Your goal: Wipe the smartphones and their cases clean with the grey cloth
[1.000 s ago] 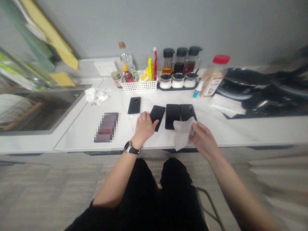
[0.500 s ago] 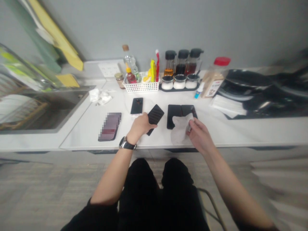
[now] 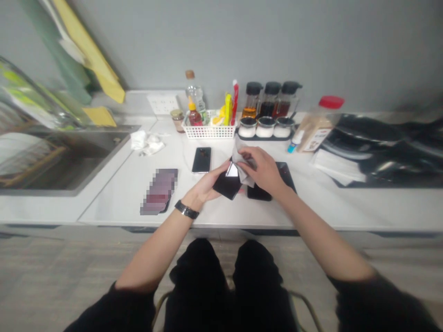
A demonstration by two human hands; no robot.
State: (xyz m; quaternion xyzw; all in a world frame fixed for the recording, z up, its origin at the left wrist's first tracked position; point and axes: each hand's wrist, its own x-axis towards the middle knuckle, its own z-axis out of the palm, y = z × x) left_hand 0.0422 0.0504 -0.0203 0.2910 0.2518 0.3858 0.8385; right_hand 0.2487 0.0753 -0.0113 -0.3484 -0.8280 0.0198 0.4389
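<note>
My left hand (image 3: 207,188) is closed around a dark smartphone (image 3: 226,184), held above the counter with its glossy face catching a white reflection. In my right hand (image 3: 261,169) is a thin, pale cloth or wipe (image 3: 239,150), pinched at the phone's upper right part; whether it touches the glass I cannot tell. Beneath my right hand lies a black folding device (image 3: 259,192), partly covered by the hand. Behind my left hand a smaller phone (image 3: 201,160) rests on the counter. Farther left lies another phone (image 3: 161,189), its screen blurred out.
A white basket (image 3: 210,133) with bottles stands at the back, beside a rack of seasoning jars (image 3: 265,128). A red-capped container (image 3: 316,127) and small spray bottle (image 3: 294,141) are right, near the stove (image 3: 380,166). Crumpled tissue (image 3: 148,143) lies near the sink (image 3: 104,161).
My left hand has lifted the dark smartphone off the counter and tilted it. My right hand has moved left with the pale cloth, from over the folding device to the phone.
</note>
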